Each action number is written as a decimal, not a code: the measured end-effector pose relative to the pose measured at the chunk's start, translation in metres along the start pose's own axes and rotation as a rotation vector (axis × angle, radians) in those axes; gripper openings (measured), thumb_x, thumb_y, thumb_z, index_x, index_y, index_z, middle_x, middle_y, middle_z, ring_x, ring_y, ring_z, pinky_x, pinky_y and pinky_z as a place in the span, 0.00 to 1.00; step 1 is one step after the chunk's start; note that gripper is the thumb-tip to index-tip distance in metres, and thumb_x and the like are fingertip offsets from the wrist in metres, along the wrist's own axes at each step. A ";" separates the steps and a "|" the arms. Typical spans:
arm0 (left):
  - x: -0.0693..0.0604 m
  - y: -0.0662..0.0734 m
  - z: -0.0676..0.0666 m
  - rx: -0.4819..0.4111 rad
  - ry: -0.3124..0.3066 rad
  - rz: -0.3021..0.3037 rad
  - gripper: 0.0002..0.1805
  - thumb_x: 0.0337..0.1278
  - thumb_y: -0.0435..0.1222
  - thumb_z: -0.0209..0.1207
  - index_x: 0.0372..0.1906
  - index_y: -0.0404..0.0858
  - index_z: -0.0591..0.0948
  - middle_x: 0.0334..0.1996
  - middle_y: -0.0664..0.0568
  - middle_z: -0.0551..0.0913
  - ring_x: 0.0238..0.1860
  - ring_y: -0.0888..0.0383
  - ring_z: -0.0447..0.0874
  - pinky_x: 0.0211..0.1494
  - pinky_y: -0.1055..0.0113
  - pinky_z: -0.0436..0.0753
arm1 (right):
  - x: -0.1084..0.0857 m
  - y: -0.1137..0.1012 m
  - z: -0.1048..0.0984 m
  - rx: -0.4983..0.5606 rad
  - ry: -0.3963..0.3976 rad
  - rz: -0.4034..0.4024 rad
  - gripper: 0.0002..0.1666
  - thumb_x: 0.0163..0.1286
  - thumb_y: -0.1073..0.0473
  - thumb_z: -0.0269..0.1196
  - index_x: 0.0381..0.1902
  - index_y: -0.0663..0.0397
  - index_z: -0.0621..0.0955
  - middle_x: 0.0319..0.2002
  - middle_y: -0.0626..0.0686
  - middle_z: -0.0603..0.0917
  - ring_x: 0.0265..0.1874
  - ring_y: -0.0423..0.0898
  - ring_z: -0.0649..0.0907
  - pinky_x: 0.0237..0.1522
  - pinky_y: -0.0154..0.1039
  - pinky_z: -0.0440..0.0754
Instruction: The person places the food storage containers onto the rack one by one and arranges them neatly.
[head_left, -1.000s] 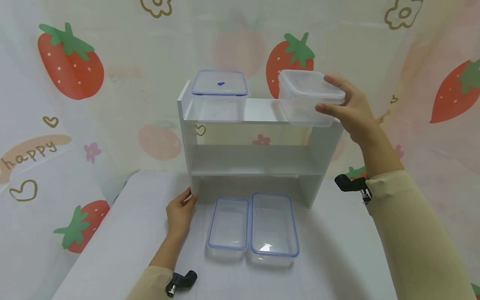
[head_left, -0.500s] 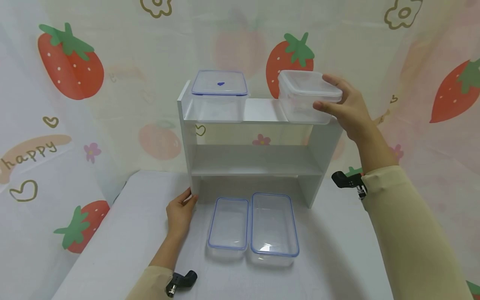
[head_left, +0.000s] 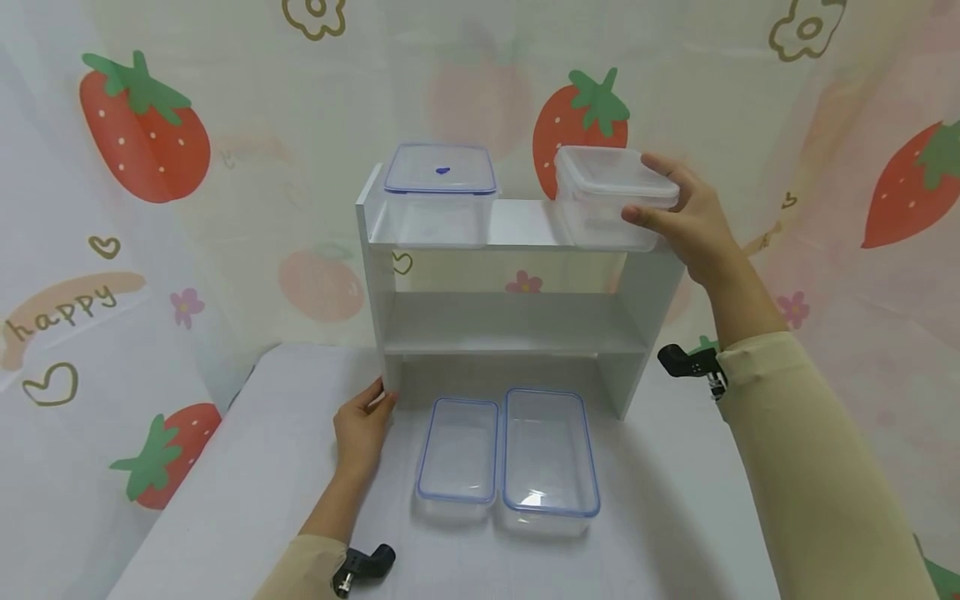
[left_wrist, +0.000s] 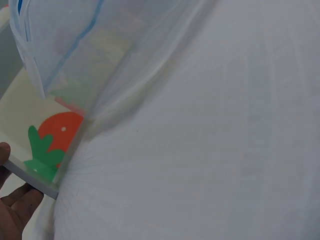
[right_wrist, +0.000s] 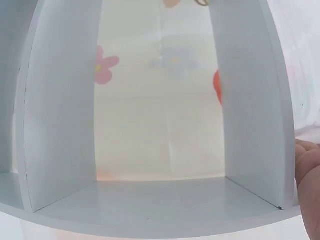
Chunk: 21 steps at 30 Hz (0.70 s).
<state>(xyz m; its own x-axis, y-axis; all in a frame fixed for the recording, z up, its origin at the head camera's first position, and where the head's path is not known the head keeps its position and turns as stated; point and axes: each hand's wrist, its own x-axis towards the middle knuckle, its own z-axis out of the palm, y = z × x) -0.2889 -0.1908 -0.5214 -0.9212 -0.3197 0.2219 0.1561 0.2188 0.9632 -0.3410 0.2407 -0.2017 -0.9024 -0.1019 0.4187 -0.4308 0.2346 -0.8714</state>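
On the right end of the top board, my right hand grips a clear food container with a whitish lid, thumb on its front and fingers at the lid's right edge. With thumb and fingers my left hand pinches the lower front edge of the left side panel of the white shelf unit; the left wrist view also has these fingers on either side of the panel edge. A clear container with a blue-rimmed lid stands at the top left. Most of the right hand is outside the right wrist view.
Two clear containers with blue rims, a smaller one and a larger one, lie side by side on the white-covered table before the shelf. Behind hangs a strawberry-print curtain. The middle board spans both side panels.
My right hand and the whitish-lidded container have shifted slightly left on the top board, the container settling lower at first. The left hand keeps its hold on the panel.
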 end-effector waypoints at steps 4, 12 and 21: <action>-0.001 0.000 0.000 0.008 -0.010 0.000 0.24 0.68 0.41 0.66 0.65 0.40 0.80 0.62 0.45 0.83 0.55 0.48 0.88 0.44 0.75 0.87 | 0.000 0.001 0.001 0.056 -0.006 -0.008 0.50 0.61 0.64 0.76 0.78 0.47 0.66 0.63 0.52 0.72 0.54 0.47 0.75 0.45 0.25 0.82; 0.001 0.002 0.000 0.008 0.001 -0.011 0.24 0.67 0.40 0.67 0.65 0.40 0.81 0.62 0.45 0.83 0.55 0.49 0.88 0.44 0.76 0.87 | 0.002 -0.001 0.001 0.021 -0.006 0.001 0.52 0.61 0.62 0.77 0.79 0.41 0.65 0.67 0.52 0.70 0.58 0.49 0.72 0.47 0.24 0.79; 0.000 0.001 0.000 0.000 0.002 -0.012 0.24 0.67 0.39 0.67 0.65 0.39 0.80 0.62 0.44 0.82 0.55 0.48 0.88 0.44 0.76 0.87 | -0.001 0.003 0.003 0.074 -0.018 -0.007 0.55 0.62 0.62 0.75 0.81 0.44 0.60 0.65 0.52 0.71 0.59 0.50 0.73 0.47 0.25 0.81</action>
<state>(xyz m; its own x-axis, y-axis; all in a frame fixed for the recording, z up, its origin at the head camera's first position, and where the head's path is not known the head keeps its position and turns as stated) -0.2889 -0.1903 -0.5202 -0.9222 -0.3244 0.2105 0.1449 0.2149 0.9658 -0.3416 0.2386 -0.2055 -0.8992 -0.1205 0.4206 -0.4358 0.1620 -0.8853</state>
